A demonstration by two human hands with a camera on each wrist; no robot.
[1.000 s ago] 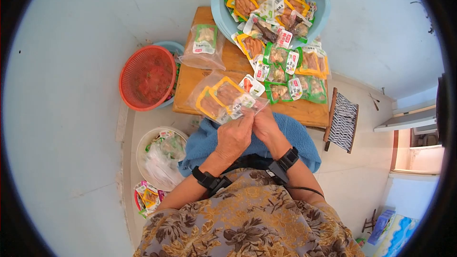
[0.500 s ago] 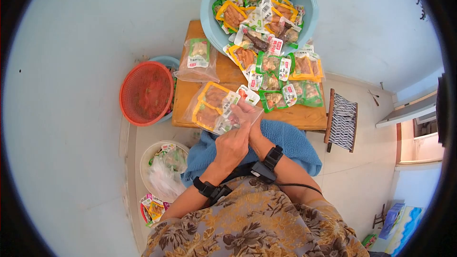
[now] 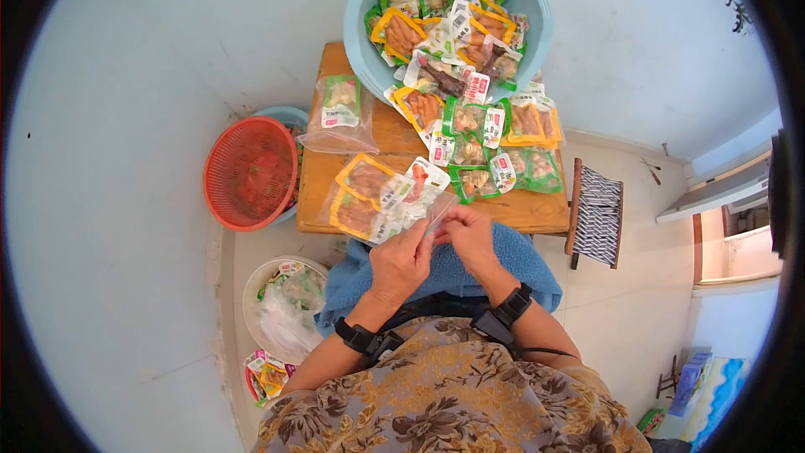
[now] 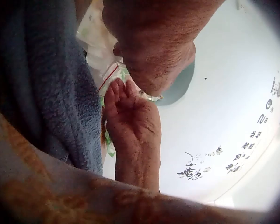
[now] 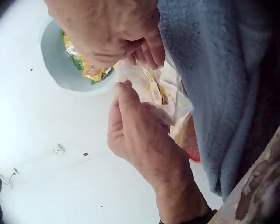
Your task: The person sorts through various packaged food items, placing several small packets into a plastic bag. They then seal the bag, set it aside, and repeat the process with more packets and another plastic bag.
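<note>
A clear zip bag [image 3: 394, 233] with yellow-edged packets of brown food [image 3: 369, 180] inside is held over the front edge of the wooden table [image 3: 314, 210]. My left hand [image 3: 401, 262] grips its near edge, thumb on top in the right wrist view. Close beside it, my right hand [image 3: 472, 239] pinches the bag's mouth at the corner. A red zip line [image 4: 108, 78] shows by the right fingertips in the left wrist view. Right behind the bag lies a white packet with a red picture [image 3: 426, 176]. The left fingers' undersides are hidden.
A blue basin [image 3: 537, 33] full of packets stands at the table's back. Green-edged packets [image 3: 474, 180] lie to the right, another bagged packet [image 3: 340, 130] to the left. A red colander [image 3: 222, 168], a white bucket [image 3: 251, 294] and a woven stool [image 3: 597, 210] stand around.
The right hand has drawn back from over the packets to the bag's mouth corner, its fingers now curled there. The left hand keeps its grip. The head view has shifted a little.
</note>
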